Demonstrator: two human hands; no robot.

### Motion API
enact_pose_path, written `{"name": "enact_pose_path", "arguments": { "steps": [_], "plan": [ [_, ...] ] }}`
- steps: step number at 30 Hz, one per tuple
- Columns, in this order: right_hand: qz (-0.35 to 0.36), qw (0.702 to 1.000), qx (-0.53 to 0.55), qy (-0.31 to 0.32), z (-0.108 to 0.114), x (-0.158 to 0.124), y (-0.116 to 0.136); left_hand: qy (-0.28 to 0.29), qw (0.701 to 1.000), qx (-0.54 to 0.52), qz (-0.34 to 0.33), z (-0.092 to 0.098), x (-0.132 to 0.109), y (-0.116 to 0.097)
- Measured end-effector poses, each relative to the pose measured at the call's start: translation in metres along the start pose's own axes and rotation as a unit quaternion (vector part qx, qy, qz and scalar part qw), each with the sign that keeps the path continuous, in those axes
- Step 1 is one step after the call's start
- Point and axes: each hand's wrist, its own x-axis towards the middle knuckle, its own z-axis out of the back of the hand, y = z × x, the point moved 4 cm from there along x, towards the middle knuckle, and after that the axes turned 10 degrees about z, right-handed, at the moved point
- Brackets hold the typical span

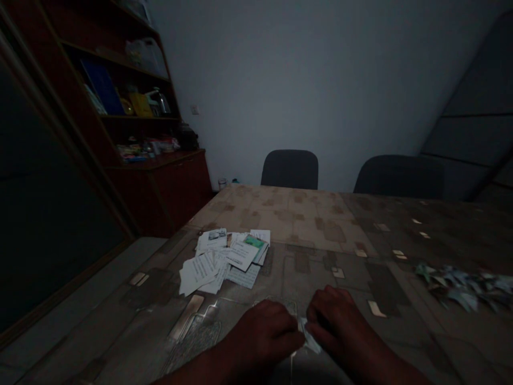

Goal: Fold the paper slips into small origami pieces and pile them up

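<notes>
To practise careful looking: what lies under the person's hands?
A pale paper scrap pinched between left hand and right hand, over the table; most of it is hidden.

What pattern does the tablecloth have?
The tablecloth has beige and brown rectangular patches; head view.

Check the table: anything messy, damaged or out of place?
The paper slips lie in a loose, askew heap; crumpled-looking scraps are strewn at the right. The paper piece between the left hand and right hand looks creased.
</notes>
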Motion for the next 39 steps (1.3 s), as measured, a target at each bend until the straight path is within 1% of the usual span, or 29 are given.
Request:
{"name": "enact_pose_path", "arguments": {
  "steps": [2, 4, 7, 9, 11, 13, 16, 18, 21, 23, 25, 29, 33, 37, 39],
  "plan": [
    [-0.007, 1.0, -0.007, -0.008, -0.001, 0.0, 0.0, -0.003, 1.0, 0.004, -0.014, 0.002, 0.0, -0.003],
    [-0.008, 1.0, -0.005, -0.005, -0.001, -0.001, 0.0, -0.024, 1.0, -0.008, -0.011, 0.004, 0.0, -0.002],
    [-0.013, 1.0, -0.002, -0.008, -0.001, -0.001, 0.002, -0.072, 0.995, -0.06, 0.022, 0.009, 0.0, 0.003],
    [-0.026, 0.999, -0.003, -0.018, -0.002, -0.001, 0.002, -0.083, 0.99, -0.102, 0.05, 0.011, 0.0, 0.007],
    [-0.036, 0.999, -0.006, -0.026, -0.005, -0.002, 0.002, -0.076, 0.987, -0.123, 0.067, 0.012, 0.001, 0.008],
    [-0.035, 0.999, -0.012, -0.034, -0.007, -0.003, 0.002, -0.054, 0.989, -0.12, 0.073, 0.011, 0.002, 0.007],
    [-0.023, 0.999, -0.008, -0.036, -0.009, -0.006, 0.0, -0.016, 0.993, -0.099, 0.059, 0.007, 0.004, 0.004],
    [-0.015, 0.999, 0.007, -0.03, -0.007, -0.008, -0.002, -0.006, 0.995, -0.086, 0.04, 0.004, 0.004, 0.003],
    [-0.005, 0.999, 0.032, 0.001, 0.0, -0.009, -0.005, 0.008, 0.998, -0.067, 0.019, -0.001, 0.005, 0.003],
    [0.0, 0.998, 0.058, 0.034, 0.005, -0.007, -0.005, 0.008, 0.998, -0.056, 0.009, -0.002, 0.005, 0.002],
    [-0.004, 0.995, 0.08, 0.054, 0.008, -0.005, -0.004, 0.001, 0.999, -0.045, 0.003, -0.002, 0.005, 0.001],
    [-0.031, 0.998, 0.044, 0.043, 0.004, -0.002, -0.005, 0.005, 1.0, -0.013, -0.003, -0.005, 0.004, 0.001],
    [-0.028, 0.999, 0.031, 0.025, -0.002, -0.006, -0.005, 0.013, 1.0, -0.007, -0.004, -0.008, 0.001, 0.002],
    [-0.029, 0.997, 0.042, 0.054, 0.005, -0.007, -0.004, 0.014, 0.999, -0.037, 0.01, -0.006, 0.001, 0.003],
    [-0.029, 0.995, 0.057, 0.07, 0.01, -0.007, -0.004, 0.025, 0.999, -0.037, 0.017, -0.005, 0.003, 0.002]
  ]
}}
